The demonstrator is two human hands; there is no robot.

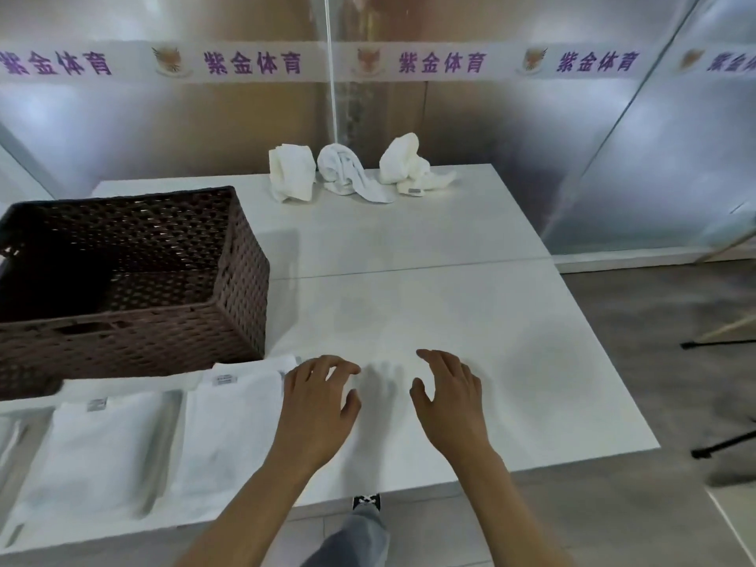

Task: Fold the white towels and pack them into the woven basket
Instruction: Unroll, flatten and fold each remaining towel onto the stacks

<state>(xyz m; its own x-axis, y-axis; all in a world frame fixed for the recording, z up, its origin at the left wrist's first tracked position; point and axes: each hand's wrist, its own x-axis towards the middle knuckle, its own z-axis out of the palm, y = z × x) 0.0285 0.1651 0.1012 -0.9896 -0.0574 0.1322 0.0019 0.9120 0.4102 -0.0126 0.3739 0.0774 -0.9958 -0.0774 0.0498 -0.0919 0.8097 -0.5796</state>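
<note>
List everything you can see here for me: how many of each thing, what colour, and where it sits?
Woven basket: one, dark brown, table's left side, nothing visible inside.
Crumpled towels: three, white, in a row at the far edge.
Folded towels: at least two, white, flat at the near left, in front of the basket.
Table: one, white.
Banner: one, white with purple characters, across the back wall.
Tripod legs: black, on the floor at right.
Shoe: one, black and white, below the table edge.
Left hand: open, beside a folded towel.
Right hand: open, over the table.
</note>
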